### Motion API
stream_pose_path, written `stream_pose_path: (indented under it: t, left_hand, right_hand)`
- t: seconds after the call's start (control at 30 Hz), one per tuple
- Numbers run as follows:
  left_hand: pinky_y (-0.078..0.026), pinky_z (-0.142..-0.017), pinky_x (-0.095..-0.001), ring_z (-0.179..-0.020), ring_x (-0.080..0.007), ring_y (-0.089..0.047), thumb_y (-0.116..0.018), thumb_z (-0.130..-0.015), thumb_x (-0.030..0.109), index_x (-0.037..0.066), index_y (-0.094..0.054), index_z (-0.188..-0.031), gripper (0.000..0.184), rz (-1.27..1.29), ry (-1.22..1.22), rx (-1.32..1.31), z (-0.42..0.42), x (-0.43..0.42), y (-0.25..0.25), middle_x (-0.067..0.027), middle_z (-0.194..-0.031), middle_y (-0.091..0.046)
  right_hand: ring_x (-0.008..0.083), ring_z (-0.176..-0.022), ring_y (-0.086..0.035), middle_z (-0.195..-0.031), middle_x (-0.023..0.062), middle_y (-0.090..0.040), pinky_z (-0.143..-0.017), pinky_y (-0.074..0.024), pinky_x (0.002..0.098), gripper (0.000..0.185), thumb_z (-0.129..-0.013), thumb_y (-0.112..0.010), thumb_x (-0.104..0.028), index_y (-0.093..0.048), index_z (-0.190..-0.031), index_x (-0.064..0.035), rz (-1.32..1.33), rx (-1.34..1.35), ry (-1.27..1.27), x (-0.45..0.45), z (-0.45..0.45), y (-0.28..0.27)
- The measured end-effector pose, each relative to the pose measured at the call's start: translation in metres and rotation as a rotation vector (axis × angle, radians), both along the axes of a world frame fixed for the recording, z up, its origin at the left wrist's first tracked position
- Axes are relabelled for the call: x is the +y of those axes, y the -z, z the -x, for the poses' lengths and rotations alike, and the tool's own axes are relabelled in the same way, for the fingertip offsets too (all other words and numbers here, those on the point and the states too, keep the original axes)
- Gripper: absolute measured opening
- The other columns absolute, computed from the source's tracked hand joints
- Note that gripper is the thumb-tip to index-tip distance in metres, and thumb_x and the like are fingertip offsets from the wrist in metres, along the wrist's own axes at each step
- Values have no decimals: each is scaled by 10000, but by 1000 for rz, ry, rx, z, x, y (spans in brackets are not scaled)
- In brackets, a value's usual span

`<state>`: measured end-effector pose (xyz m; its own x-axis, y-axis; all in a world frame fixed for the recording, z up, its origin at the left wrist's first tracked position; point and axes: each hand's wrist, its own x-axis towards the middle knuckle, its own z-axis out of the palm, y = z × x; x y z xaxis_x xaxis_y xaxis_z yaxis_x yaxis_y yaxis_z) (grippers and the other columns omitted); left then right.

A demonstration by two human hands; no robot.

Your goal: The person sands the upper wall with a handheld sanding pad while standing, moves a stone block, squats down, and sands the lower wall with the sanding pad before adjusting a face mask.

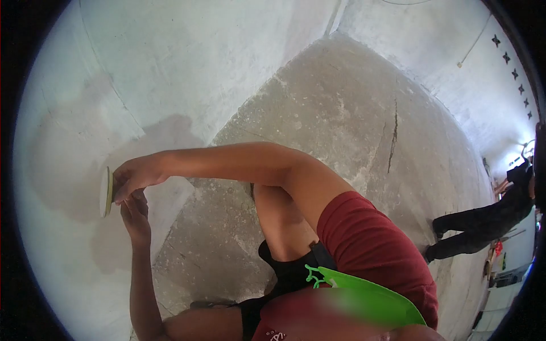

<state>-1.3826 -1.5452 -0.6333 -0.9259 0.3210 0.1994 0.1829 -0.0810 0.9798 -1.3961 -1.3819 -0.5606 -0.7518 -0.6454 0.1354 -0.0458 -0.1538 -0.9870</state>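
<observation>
My right hand [138, 177] reaches to the wall at the left, its fingers curled behind a thin round pad [106, 192]. Seen nearly edge-on, the pad has a white face and an olive-green rim. Whether it touches the wall I cannot tell. Just below, my left hand [135, 216] comes up with bent fingers that meet the right thumb and fingers near the pad's back. What its fingertips close on is hidden. Both hands cast shadows on the pale, whitish wall [165, 74].
A rough, stained concrete floor [341, 96] with a long crack [393, 136] meets the wall. My bent bare legs [278, 219] are close under the arms. A green cloth-like piece [375, 295] hangs at my chest. Another person [489, 227] in dark clothes stands at the far right.
</observation>
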Motion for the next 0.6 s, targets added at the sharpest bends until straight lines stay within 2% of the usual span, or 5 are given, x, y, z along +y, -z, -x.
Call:
stream_pose_path:
  t: [0.1,0.3,0.4,0.47,0.6]
  left_hand:
    - [-234,-496,-183,-589,-14,-317,-323,-1044,395,97,-473,-915,358,-77,-43,35,0,6,1,64,-721,-393]
    - [-227,-448,-181,-516,-12,-309,-290,-1050,382,100,-471,-898,367,64,170,184,-1,-8,-15,44,-708,-469]
    - [-231,-434,-186,-493,-17,-311,-291,-1047,390,107,-468,-875,376,106,166,206,-3,-9,-15,25,-693,-487]
    - [-232,-433,-189,-490,-21,-310,-294,-1045,402,113,-464,-861,382,93,166,147,-4,-9,-18,25,-676,-475]
    - [-233,-430,-196,-482,-31,-307,-301,-1036,445,124,-450,-818,415,14,187,22,0,-7,-13,27,-635,-441]
  right_hand:
    - [203,-987,-606,-1023,106,-635,-883,-482,354,308,-856,-676,-164,-589,-1096,8,93,76,25,-3,-1,0]
    - [214,-848,-638,-937,112,-651,-867,-492,353,346,-871,-671,-247,-600,-1088,13,-56,17,9,7,-2,-9]
    - [214,-918,-626,-932,115,-664,-896,-475,361,371,-886,-654,-325,-630,-1051,7,-200,29,-5,8,2,-9]
    - [219,-1014,-599,-1003,117,-667,-933,-452,372,421,-895,-636,-384,-648,-1056,4,-317,94,28,11,0,-10]
    - [223,-1109,-558,-1070,109,-658,-972,-426,380,459,-897,-624,-423,-652,-1088,-6,-235,-42,23,13,0,-7]
